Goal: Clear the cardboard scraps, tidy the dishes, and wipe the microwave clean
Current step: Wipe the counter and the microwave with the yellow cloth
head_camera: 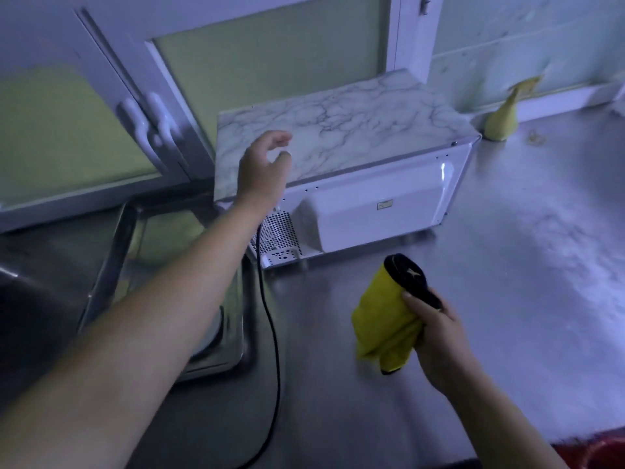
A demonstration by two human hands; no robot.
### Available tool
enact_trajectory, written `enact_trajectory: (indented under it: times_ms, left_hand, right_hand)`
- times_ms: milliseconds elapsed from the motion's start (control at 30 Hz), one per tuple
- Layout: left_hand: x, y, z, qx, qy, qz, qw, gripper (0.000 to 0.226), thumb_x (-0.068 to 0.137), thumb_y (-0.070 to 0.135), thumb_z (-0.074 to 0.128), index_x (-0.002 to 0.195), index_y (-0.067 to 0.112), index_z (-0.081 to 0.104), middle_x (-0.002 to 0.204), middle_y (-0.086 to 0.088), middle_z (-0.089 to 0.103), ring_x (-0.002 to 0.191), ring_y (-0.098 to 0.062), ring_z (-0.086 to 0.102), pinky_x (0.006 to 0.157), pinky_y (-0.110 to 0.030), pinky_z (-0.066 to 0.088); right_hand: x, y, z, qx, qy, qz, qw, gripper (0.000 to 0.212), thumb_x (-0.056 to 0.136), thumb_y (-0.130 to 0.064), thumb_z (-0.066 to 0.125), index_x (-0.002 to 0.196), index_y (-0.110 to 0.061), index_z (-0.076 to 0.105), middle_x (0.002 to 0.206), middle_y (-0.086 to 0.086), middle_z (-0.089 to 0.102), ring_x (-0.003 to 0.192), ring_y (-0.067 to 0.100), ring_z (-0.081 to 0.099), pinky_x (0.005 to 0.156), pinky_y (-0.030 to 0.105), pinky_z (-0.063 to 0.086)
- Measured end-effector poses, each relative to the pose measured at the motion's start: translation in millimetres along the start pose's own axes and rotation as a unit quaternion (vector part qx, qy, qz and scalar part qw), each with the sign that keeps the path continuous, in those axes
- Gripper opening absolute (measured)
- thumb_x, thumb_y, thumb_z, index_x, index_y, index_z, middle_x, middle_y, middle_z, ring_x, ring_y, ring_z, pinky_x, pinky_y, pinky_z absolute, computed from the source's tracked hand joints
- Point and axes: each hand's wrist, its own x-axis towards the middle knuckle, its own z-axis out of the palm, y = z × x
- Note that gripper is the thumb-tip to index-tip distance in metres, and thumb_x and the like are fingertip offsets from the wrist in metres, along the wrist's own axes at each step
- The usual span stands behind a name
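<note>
Steel counter (pixel 507 265) stretches across the scene, dim and bluish, with window frames (pixel 135 106) behind it at the far left. On it stands the microwave (pixel 372 204), its white back panel turned toward us and its marble-patterned top facing up. Our left hand (pixel 262 170) reaches out over the near-left corner of that top, fingers loosely curled and holding nothing; we cannot tell whether it touches the surface. Our right hand (pixel 436 333) is nearer to us, right of centre above the counter, fingers wrapped tight around a bunched yellow cloth (pixel 382 319) with a black part at its far end. A black cord (pixel 274 333) runs from the microwave's back toward us. Left of it lies a metal tray (pixel 111 252). A yellow spray bottle (pixel 504 120) stands far right against the wall.
</note>
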Motion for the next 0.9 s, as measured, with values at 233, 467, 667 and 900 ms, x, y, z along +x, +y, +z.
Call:
enact_trajectory:
  times_ms: [233,467,667,900]
  left_hand:
    - [-243.2,-26.0,10.2,-0.084,-0.255,-0.055,0.962,0.073,0.071,0.055,0.077,0.134,0.058,0.041,0.140,0.031,0.048,0.129,0.016,0.041,0.104,-0.008,0.034]
    - [-301.4,-54.6,-19.8,-0.223,-0.205,-0.158,0.940,0.099,0.061,0.051,0.092,0.140,0.060,0.031,0.125,0.019,0.064,0.111,-0.006,0.066,0.081,-0.028,0.057]
    - [-315.1,-55.3,-54.3,-0.340,-0.249,-0.187,0.888,0.070,0.076,0.039,0.087,0.134,0.049,0.047,0.124,0.005,0.067,0.112,-0.019,0.067,0.081,-0.028,0.056]
    - [-323.5,-50.1,-60.2,-0.405,-0.260,-0.184,0.857,0.045,0.091,0.023,0.072,0.130,0.040,0.056,0.120,0.000,0.070,0.109,-0.019,0.069,0.082,-0.026,0.056]
  right_hand:
    - [-45.8,-15.0,20.3,-0.060,-0.057,-0.027,0.996,0.023,0.092,0.001,0.061,0.102,-0.014,0.075,0.095,0.016,0.072,0.091,0.033,0.065,0.081,0.048,0.048]
    - [-106.4,-1.4,68.9,-0.138,-0.167,-0.022,0.976,0.030,0.084,0.002,0.071,0.109,-0.014,0.075,0.104,0.016,0.075,0.101,0.034,0.069,0.089,0.048,0.054]
    - [-137.3,-4.8,80.5,-0.176,-0.231,-0.006,0.957,0.032,0.081,-0.001,0.072,0.110,-0.015,0.076,0.102,0.017,0.074,0.090,0.027,0.072,0.074,0.035,0.059]
    - [-159.2,-0.1,77.3,-0.375,-0.068,-0.112,0.918,0.044,0.067,-0.020,0.091,0.100,-0.045,0.075,0.118,-0.010,0.060,0.106,0.012,0.062,0.095,0.042,0.051]
